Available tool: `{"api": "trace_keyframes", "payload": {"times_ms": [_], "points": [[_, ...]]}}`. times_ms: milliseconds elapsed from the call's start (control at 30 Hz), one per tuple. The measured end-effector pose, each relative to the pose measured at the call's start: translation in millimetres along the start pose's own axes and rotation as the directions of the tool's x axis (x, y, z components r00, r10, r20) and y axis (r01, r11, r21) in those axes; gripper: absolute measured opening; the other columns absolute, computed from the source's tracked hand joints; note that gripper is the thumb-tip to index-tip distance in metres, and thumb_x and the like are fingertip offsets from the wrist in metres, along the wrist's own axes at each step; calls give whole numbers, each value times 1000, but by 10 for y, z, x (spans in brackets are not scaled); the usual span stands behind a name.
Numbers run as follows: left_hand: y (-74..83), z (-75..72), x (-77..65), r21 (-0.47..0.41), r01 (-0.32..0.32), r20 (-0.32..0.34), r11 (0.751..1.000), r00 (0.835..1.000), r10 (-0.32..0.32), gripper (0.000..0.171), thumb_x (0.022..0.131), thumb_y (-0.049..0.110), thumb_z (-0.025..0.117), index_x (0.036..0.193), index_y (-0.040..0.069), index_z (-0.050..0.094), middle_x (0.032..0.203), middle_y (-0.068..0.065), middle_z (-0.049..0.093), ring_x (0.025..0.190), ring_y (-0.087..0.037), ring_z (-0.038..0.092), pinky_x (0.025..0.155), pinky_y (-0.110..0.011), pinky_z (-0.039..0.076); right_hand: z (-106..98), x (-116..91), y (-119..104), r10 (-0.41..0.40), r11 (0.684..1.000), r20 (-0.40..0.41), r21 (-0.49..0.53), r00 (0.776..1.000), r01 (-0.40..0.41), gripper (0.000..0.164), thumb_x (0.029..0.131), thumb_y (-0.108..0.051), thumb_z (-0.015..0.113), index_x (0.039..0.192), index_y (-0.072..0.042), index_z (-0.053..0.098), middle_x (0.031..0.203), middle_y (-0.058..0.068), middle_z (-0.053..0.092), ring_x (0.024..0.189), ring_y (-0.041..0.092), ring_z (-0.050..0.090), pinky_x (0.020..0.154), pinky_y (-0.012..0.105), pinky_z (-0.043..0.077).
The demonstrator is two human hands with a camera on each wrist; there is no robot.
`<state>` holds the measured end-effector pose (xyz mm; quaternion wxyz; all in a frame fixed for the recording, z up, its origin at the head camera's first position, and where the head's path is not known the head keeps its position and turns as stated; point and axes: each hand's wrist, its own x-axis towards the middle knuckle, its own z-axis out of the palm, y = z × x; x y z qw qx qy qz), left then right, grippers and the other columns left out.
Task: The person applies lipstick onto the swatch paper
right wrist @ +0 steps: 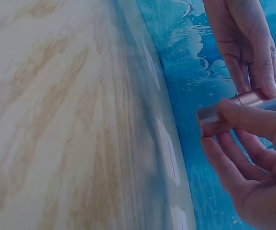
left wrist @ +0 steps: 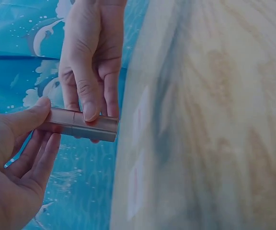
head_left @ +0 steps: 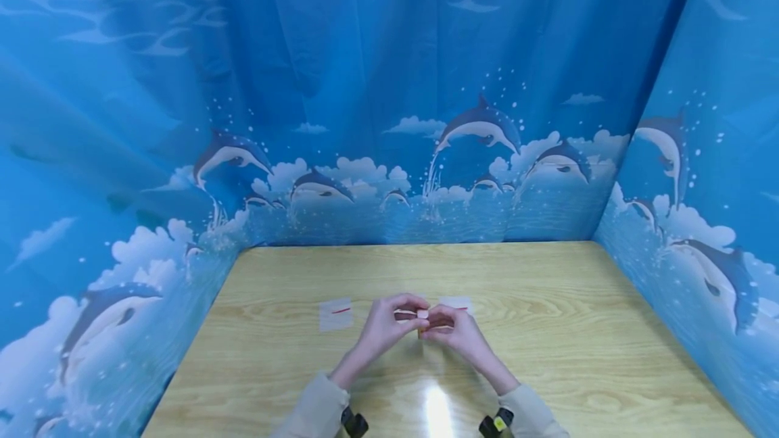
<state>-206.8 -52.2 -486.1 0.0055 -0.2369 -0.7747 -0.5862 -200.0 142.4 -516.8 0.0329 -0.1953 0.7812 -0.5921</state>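
Note:
A slim, shiny metallic-pink lipstick tube [left wrist: 61,122] with a seam around its middle is held between my two hands. My left hand [head_left: 387,322] pinches one end between thumb and fingers. The other end is gripped by my right hand [head_left: 458,331], its thumb laid along the side. In the right wrist view the tube [right wrist: 210,120] looks capped, both halves meeting at the seam. From the head view most of the lipstick [head_left: 422,314] is covered by fingers. Both hands are raised over the middle of the table.
On the wooden table [head_left: 548,336], a white paper square [head_left: 333,321] with a red streak lies left of my hands. A second paper [head_left: 450,301] with a red streak sits behind my right hand, partly hidden. Blue dolphin-print curtains [head_left: 377,100] border the table.

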Motion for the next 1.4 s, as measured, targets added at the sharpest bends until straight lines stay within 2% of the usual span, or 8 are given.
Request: {"api": "trace_keyframes", "payload": {"times_ms": [300,467,567,667,900,1133,1267,1400], "points": [[-142,54,-90,-4,49,2,999,999,-49,27,82,1,82,107,5,75,108,-11,74,97,-27,73,83,-22,60,61,19,72,9,995,23,-104,1000,-6,22,81,3,80,99,5,69,97,18,74,91,27,72,82,25,59],[-214,82,-139,-32,44,4,999,999,-44,28,80,-1,82,107,2,74,112,-16,73,98,-35,73,83,-23,60,94,4,129,49,988,31,-149,998,-44,22,79,-2,83,97,0,70,96,13,75,89,22,72,80,22,58],[-234,93,-166,-42,59,6,997,998,-59,28,79,-1,83,106,2,74,112,-16,73,97,-35,73,83,-23,60,111,-7,134,86,981,34,-180,996,-78,23,78,-5,85,96,-3,70,97,11,75,89,22,72,80,23,58],[-244,103,-187,-45,88,11,995,996,-87,30,78,0,83,107,3,73,110,-14,74,96,-29,74,83,-22,60,120,-21,138,97,979,42,-183,994,-88,24,77,-5,86,95,-4,70,96,10,75,89,22,72,78,25,59],[-255,105,-215,-60,125,28,990,992,-123,29,78,0,84,105,3,73,105,-13,74,95,-25,73,82,-23,60,120,-56,140,-3,993,84,-117,996,13,23,76,-3,85,91,-4,67,92,5,75,84,15,72,73,26,61],[-251,106,-236,-79,141,47,987,989,-137,30,79,0,84,107,2,73,106,-13,74,96,-26,73,81,-22,60,146,-47,151,103,987,85,-131,991,-92,26,75,0,85,94,-2,68,96,11,74,88,21,72,76,21,59],[-248,108,-250,-85,141,45,986,989,-138,31,78,-1,84,108,3,73,108,-12,73,97,-27,72,82,-22,60,154,-47,142,119,985,82,-139,990,-106,27,74,3,85,95,-2,68,97,12,74,89,23,71,76,19,57],[-251,104,-255,-79,133,46,988,990,-130,33,78,0,84,109,4,73,109,-12,73,98,-28,72,82,-23,60,140,-56,128,114,985,91,-141,989,-100,29,75,1,85,99,-2,69,99,13,74,91,25,72,78,22,59]]}}
